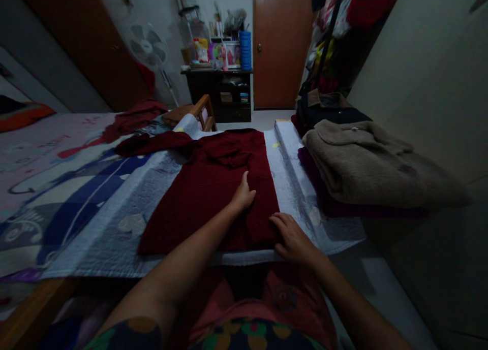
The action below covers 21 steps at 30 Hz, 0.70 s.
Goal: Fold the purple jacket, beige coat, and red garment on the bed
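Note:
A dark red long-sleeved garment point(213, 202) lies spread on a pale quilted cover point(127, 228) in front of me. Its right side is folded inward, and one sleeve stretches out to the left. My left hand point(243, 193) rests on the folded part, with a finger stretched forward and the thumb apart. At the garment's lower right edge is my right hand point(293, 235), its fingers lightly bent over the cloth and its thumb spread away. Neither hand visibly grips the fabric.
Folded clothes, with a thick beige garment point(358, 162) on top, stand at the right beside the wall. A patterned bed sheet point(46, 172) and loose clothes point(139, 116) lie at left. Farther back are a fan point(148, 45), a dark cabinet point(202, 98) and a door point(281, 50).

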{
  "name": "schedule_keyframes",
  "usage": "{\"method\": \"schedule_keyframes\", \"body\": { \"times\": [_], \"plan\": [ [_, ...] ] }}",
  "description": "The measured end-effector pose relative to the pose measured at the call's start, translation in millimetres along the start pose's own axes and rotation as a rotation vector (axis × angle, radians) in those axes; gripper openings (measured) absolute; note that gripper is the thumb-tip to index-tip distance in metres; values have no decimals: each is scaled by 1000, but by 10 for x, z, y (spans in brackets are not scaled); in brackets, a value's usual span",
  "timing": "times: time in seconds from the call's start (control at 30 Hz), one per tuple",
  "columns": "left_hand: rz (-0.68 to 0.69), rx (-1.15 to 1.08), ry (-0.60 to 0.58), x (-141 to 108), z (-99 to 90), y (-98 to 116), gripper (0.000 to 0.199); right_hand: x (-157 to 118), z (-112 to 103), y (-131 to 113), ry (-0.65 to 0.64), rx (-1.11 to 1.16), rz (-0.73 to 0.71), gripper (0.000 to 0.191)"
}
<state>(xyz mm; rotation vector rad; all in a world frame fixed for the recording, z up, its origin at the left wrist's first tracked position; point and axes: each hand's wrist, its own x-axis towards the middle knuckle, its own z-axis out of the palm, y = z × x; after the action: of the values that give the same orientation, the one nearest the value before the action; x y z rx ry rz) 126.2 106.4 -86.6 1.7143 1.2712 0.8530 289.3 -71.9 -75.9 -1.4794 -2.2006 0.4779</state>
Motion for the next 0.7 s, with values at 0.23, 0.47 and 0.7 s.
{"method": "schedule_keyframes", "body": {
  "times": [0.23, 0.47, 0.7],
  "plan": [
    [165, 458, -194, -93, -71, 105, 64, 19, 33, -123, -34, -153, 60, 35],
    [156, 834, -186, -178, -75, 130, 63, 17, -15, -164, -148, -182, 59, 41],
    [508, 1030, 20, -186, -12, 281, 37, 78, -155, -231, -203, -83, 50, 40]
  ]
}}
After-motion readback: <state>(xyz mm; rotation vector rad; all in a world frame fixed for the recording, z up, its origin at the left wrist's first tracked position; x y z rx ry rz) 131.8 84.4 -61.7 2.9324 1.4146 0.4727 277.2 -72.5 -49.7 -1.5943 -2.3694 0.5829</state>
